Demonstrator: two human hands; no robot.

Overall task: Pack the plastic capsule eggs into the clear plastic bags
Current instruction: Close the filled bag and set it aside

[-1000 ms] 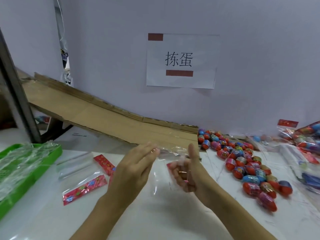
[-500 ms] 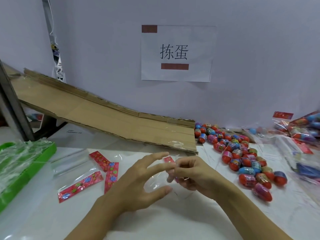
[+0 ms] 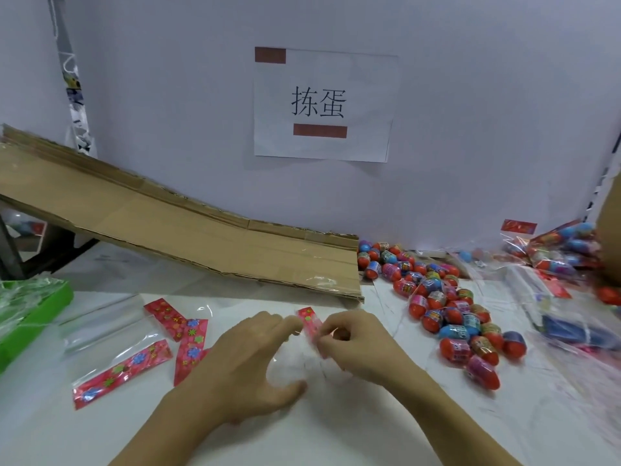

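A clear plastic bag (image 3: 295, 363) with a red patterned header strip lies low over the white table between my hands. My right hand (image 3: 359, 344) pinches the bag at the red strip with curled fingers. My left hand (image 3: 248, 368) holds the bag's other side, with its fingertips at the strip and its thumb below. A heap of red, blue and pink capsule eggs (image 3: 447, 307) lies on the table to the right, apart from both hands. Several empty clear bags (image 3: 121, 351) with red headers lie to the left.
A cardboard ramp (image 3: 174, 230) slopes down from the left to the table behind my hands. A green tray (image 3: 50, 301) of clear bags sits at the left edge. Filled bags of eggs (image 3: 564, 250) pile up at the far right. A paper sign (image 3: 322, 105) hangs on the wall.
My hands have come down from chest height toward the table and closed together on the bag's red strip. The bag was spread wide between them a second ago.
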